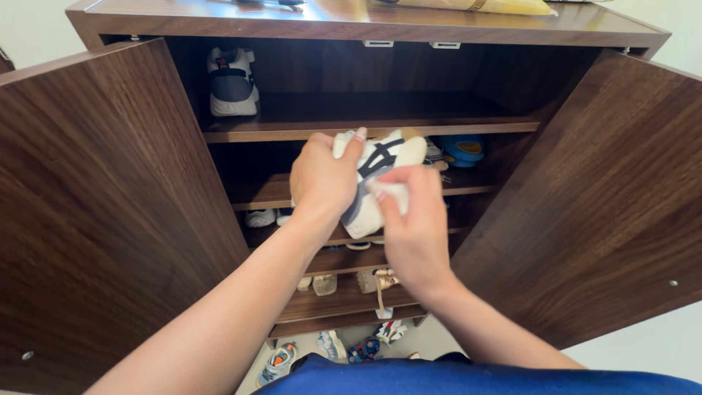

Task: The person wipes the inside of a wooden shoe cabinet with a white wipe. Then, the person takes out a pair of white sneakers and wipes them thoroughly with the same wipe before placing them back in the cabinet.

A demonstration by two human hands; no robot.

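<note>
Both hands, left hand [322, 175] and right hand [413, 219], fingers gripping a white sneaker [376, 175] between open cabinet doors [110, 205].

I hold a sneaker [376, 179] between my hands before the cabinet's [117, 219] shelves; another shoe [232, 84] sits top-left.

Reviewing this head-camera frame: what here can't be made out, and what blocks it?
- White sneaker with dark stripes: its back part is covered by the left hand and right hand.
- Blue item on the second shelf: partly behind the sneaker, its kind is unclear.
- Shoes on the floor: small, cut off by the blue clothing.
- Yellow object on the cabinet top: cropped by the upper edge.
</note>
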